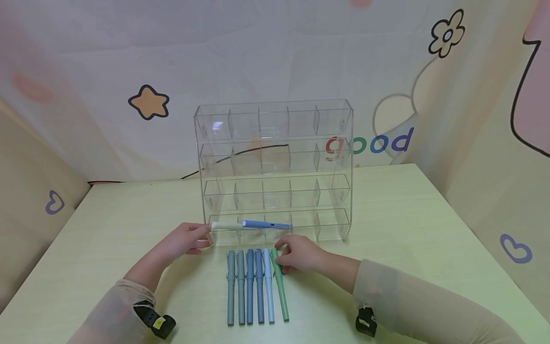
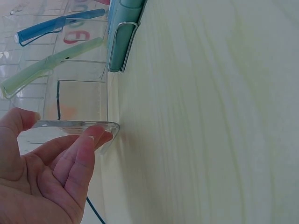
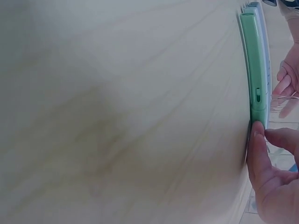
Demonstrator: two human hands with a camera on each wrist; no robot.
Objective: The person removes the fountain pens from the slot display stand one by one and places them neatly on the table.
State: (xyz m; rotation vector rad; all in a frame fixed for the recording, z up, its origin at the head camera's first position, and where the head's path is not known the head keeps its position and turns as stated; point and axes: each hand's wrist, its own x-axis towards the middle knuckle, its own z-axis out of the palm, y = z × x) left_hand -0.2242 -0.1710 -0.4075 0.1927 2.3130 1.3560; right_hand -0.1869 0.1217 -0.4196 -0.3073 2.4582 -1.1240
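Observation:
My left hand (image 1: 186, 239) pinches the lower left side of a clear acrylic rack (image 1: 275, 176), thumb and fingers on either side of the panel in the left wrist view. Across the rack's bottom tier lie a pale green pen (image 1: 225, 225) and a blue pen (image 1: 258, 224). My right hand (image 1: 301, 253) holds the upper end of a green pen (image 1: 282, 296) between thumb and fingers. That pen lies slightly slanted at the right end of a row; beside it is a light blue pen (image 1: 269, 286).
Left of the light blue pen lie two darker blue pens (image 1: 250, 291) and two grey-green pens (image 1: 231, 291), side by side, clips toward the rack. The rack stands upright on the pale table (image 1: 386, 215) in front of a patterned cloth backdrop (image 1: 275, 57).

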